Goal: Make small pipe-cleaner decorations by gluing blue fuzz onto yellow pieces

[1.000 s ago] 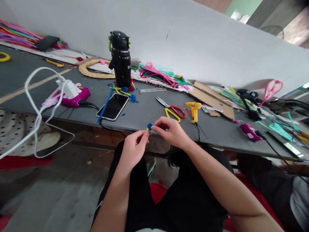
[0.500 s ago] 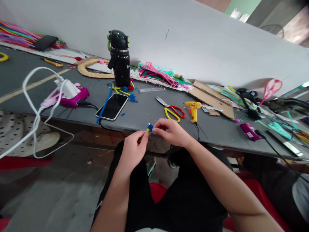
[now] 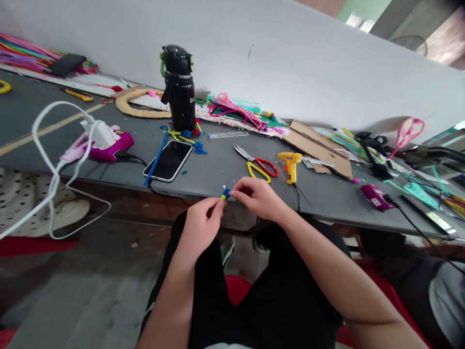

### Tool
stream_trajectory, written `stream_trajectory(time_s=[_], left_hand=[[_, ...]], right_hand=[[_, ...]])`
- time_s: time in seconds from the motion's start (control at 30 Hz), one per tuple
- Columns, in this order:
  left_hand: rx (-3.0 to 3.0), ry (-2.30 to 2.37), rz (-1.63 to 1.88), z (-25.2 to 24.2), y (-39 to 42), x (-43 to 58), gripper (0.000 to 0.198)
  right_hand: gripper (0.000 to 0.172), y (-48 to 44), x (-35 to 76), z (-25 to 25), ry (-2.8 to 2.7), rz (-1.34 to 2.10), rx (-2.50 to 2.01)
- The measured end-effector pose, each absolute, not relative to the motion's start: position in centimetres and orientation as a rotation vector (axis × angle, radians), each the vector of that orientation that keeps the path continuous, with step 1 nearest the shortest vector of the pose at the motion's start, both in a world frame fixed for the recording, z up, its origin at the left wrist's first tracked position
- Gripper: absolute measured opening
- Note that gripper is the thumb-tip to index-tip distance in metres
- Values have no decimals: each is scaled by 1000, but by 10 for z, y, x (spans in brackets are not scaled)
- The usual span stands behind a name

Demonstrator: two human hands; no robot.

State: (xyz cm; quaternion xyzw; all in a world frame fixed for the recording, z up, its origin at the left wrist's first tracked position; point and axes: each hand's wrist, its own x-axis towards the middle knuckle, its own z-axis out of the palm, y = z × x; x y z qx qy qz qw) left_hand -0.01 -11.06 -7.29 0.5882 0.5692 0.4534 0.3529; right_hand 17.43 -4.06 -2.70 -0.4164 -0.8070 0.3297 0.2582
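Observation:
Between my two hands, just off the table's front edge, is a small blue and yellow fuzzy craft piece (image 3: 225, 193), looking like bits of pipe cleaner. My left hand (image 3: 205, 217) pinches its yellow end between thumb and finger. The fingertips of my right hand (image 3: 256, 196) are closed at its blue side; whether they hold a separate bit is too small to tell. Scissors (image 3: 256, 162) with red and yellow handles lie beyond my right hand, beside a yellow glue gun (image 3: 290, 166). A blue pipe cleaner (image 3: 157, 162) rests across a phone (image 3: 170, 160).
A black bottle (image 3: 180, 92) stands at the back near blue and yellow bits (image 3: 198, 147). A clear ruler (image 3: 228, 134), cardboard (image 3: 319, 150) and pink pipe cleaners (image 3: 238, 111) lie along the wall. White cables (image 3: 54, 179) hang over the edge at left. Another person's sleeve (image 3: 392, 261) shows at right.
My hands stay in nearly the same place, with the fingertips shifting slightly around the blue and yellow piece. At the far right, the other person has moved a little. The view shifts slightly.

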Motion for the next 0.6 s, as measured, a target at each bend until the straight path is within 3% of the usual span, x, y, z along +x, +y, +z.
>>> stream_trajectory(time_s=[0.2,0.6], left_hand=[[1418,1449,1163,-73,-110,-2,34],[1377,1410,1200,-71,-109,-2,34]], right_hand=[[23,-38,178,-26,-2134,877,-1135],[16,-46,174,-27,-2087,945,-1071]])
